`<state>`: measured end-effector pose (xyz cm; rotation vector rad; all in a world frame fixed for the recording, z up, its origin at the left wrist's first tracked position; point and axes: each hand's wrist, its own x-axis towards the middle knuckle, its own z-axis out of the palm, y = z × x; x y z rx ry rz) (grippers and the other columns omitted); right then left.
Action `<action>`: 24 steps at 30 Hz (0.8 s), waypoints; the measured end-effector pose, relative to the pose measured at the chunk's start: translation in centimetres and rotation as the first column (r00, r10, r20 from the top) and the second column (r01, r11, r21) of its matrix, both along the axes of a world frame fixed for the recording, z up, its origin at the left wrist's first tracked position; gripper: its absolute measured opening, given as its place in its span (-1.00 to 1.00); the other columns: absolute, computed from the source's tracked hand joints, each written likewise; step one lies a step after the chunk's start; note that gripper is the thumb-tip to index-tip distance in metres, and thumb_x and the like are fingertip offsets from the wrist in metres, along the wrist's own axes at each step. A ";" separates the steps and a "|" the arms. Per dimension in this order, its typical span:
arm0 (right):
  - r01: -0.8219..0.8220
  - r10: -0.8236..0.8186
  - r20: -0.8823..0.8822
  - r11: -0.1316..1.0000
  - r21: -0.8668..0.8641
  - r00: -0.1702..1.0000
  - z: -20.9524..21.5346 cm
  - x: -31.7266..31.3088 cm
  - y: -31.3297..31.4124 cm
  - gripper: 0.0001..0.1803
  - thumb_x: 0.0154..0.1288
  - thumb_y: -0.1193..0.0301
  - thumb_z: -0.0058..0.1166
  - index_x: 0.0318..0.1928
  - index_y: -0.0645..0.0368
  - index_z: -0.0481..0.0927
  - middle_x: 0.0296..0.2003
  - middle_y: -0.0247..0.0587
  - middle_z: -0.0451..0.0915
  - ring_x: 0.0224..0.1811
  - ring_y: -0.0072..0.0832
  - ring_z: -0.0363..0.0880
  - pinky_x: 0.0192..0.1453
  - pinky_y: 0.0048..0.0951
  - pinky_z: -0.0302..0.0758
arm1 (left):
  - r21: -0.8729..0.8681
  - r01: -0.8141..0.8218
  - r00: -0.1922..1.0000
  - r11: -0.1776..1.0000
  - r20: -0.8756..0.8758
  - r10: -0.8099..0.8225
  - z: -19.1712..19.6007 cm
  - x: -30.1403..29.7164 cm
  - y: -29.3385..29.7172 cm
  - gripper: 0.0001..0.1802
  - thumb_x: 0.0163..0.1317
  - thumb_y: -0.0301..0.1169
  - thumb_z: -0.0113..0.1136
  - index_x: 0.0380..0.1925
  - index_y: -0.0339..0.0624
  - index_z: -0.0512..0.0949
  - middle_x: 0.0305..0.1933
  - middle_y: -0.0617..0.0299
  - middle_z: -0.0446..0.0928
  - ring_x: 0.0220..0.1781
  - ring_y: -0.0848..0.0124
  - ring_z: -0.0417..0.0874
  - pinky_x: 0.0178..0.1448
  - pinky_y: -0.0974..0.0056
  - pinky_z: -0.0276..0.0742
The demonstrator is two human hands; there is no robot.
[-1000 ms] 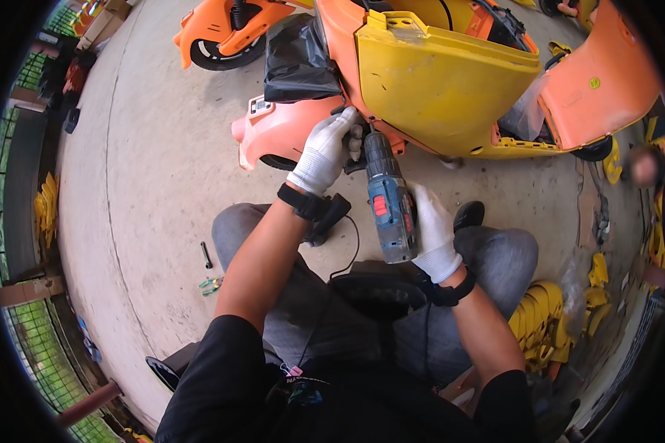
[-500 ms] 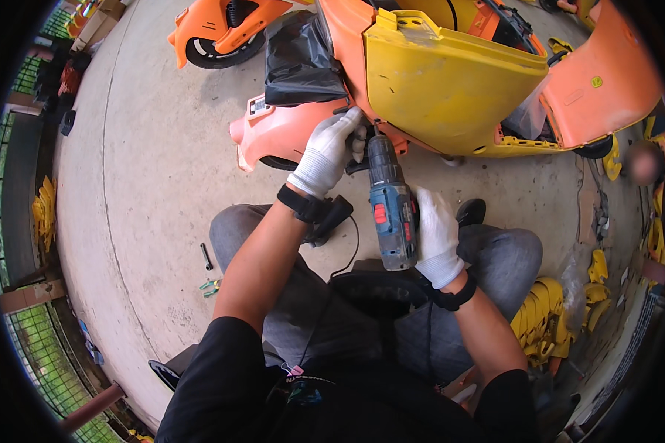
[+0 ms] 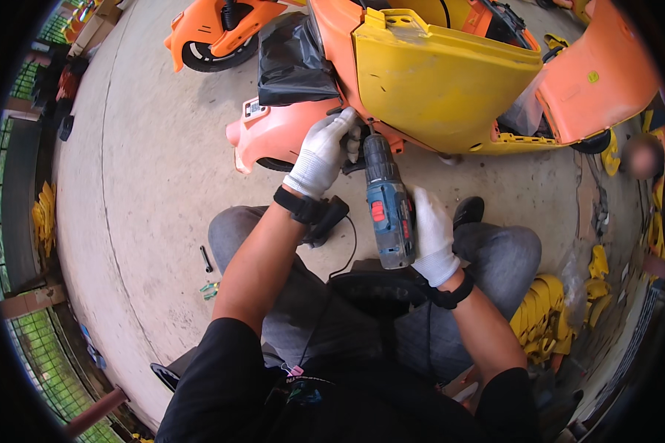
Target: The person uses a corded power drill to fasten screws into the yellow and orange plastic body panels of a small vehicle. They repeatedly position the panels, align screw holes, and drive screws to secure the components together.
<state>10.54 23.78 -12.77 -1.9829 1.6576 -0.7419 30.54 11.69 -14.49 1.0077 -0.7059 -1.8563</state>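
My gloved right hand (image 3: 433, 238) is closed round the grip of a blue and black cordless drill (image 3: 389, 210). The drill points away from me, and its bit tip meets the lower edge of the scooter's orange body panel, just below the big scuffed yellow side panel (image 3: 443, 77). Beside the chuck, my gloved left hand (image 3: 323, 151) has its fingers bent in against the scooter's underside. What those fingers hold, if anything, is hidden. A black plastic bag (image 3: 295, 63) hangs over the scooter next to my left fingertips.
A pink fender-like part (image 3: 281, 133) lies beyond my left hand. On the concrete floor to the left are a wrench (image 3: 206, 259) and green-handled pliers (image 3: 210, 290). Several yellow plastic parts (image 3: 536, 310) are stacked at my right. Another person (image 3: 643, 156) is at the far right.
The scooter sits slightly further left in the picture. Both hands and the drill keep nearly the same place against it.
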 end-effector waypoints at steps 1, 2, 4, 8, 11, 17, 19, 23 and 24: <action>0.009 -0.033 0.182 0.991 0.130 0.983 0.3 0.1 0.0 -0.75 0.32 0.39 0.09 -0.04 0.21 0.51 -0.29 -0.15 0.60 -0.23 -0.27 0.62 -0.12 -0.24 0.54 | -0.003 -0.001 1.000 1.000 0.003 0.001 0.0 0.0 0.0 -0.78 0.50 -0.19 -0.04 -0.22 -0.09 0.41 -0.36 0.34 0.39 -0.45 0.53 0.34 -0.37 0.41 0.32; -0.007 -0.088 0.353 0.966 0.257 0.931 0.8 0.4 -0.1 -0.76 0.39 0.35 0.03 -0.04 0.21 0.51 -0.29 -0.19 0.60 -0.23 -0.32 0.62 -0.12 -0.27 0.55 | -0.001 0.001 1.000 1.000 -0.009 -0.001 -0.1 0.1 0.0 -0.78 0.51 -0.19 -0.05 -0.22 -0.09 0.40 -0.36 0.34 0.38 -0.45 0.53 0.34 -0.37 0.41 0.31; -0.179 -0.320 0.754 0.850 0.496 0.574 0.9 0.8 0.0 -0.71 0.49 0.23 -0.06 -0.04 0.19 0.51 -0.27 -0.26 0.60 -0.24 -0.40 0.62 -0.14 -0.34 0.57 | 0.000 0.007 0.999 1.000 -0.039 -0.007 -0.1 0.0 -0.1 -0.78 0.51 -0.20 -0.06 -0.22 -0.09 0.40 -0.36 0.33 0.37 -0.45 0.52 0.34 -0.37 0.40 0.31; -0.508 -0.691 0.697 0.678 0.532 -0.193 -0.2 2.0 0.8 -0.60 0.52 0.04 -0.14 -0.04 0.11 0.52 -0.26 -0.35 0.60 -0.29 -0.51 0.61 -0.18 -0.46 0.60 | -0.020 -0.035 0.999 0.999 0.002 0.035 0.0 -0.5 -0.2 -0.61 0.46 -0.08 0.01 -0.38 -0.18 0.42 -0.50 0.30 0.37 -0.52 0.49 0.35 -0.41 0.40 0.32; -0.508 -0.692 0.704 0.669 0.543 -0.159 -1.7 2.2 0.7 -0.59 0.52 0.02 -0.14 -0.04 0.09 0.52 -0.28 -0.37 0.60 -0.31 -0.56 0.60 -0.20 -0.49 0.60 | -0.022 -0.045 0.999 0.999 0.015 0.045 0.3 -0.5 -0.2 -0.62 0.47 -0.09 0.01 -0.38 -0.18 0.42 -0.50 0.30 0.37 -0.52 0.48 0.35 -0.41 0.39 0.33; -0.184 -0.389 0.804 0.841 0.509 0.450 -4.8 2.0 0.9 -0.58 0.55 0.04 -0.20 -0.05 0.11 0.52 -0.31 -0.39 0.58 -0.33 -0.56 0.59 -0.21 -0.48 0.58 | -0.005 -0.043 0.999 0.999 0.009 0.044 0.0 -0.6 -0.4 -0.68 0.48 -0.14 -0.01 -0.32 -0.17 0.43 -0.45 0.31 0.39 -0.49 0.49 0.37 -0.38 0.39 0.34; -0.027 -0.204 0.586 0.932 0.360 0.784 -4.4 2.0 0.8 -0.62 0.54 0.10 -0.19 -0.05 0.13 0.52 -0.32 -0.35 0.58 -0.32 -0.50 0.59 -0.20 -0.44 0.57 | 0.020 -0.019 1.000 1.000 -0.004 0.019 0.0 -0.3 -0.3 -0.77 0.51 -0.21 -0.05 -0.21 -0.12 0.44 -0.37 0.33 0.40 -0.45 0.53 0.37 -0.34 0.41 0.32; 0.055 -0.053 -0.088 0.998 0.014 0.995 -0.3 1.6 0.3 -0.77 0.39 0.34 -0.05 -0.04 0.17 0.51 -0.30 -0.18 0.58 -0.22 -0.26 0.58 -0.11 -0.24 0.50 | -0.013 -0.011 1.000 1.000 -0.008 0.011 -0.4 0.2 -0.3 -0.76 0.51 -0.20 -0.05 -0.21 -0.13 0.45 -0.37 0.34 0.41 -0.45 0.54 0.37 -0.33 0.42 0.33; 0.025 -0.058 -0.337 0.995 -0.101 0.940 0.6 1.5 0.1 -0.77 0.33 0.41 -0.02 -0.04 0.18 0.51 -0.29 -0.13 0.58 -0.19 -0.19 0.57 -0.08 -0.19 0.47 | -0.020 -0.007 1.000 1.000 -0.002 0.007 -0.2 0.0 -0.3 -0.75 0.51 -0.20 -0.05 -0.22 -0.13 0.45 -0.37 0.34 0.41 -0.45 0.55 0.36 -0.33 0.42 0.33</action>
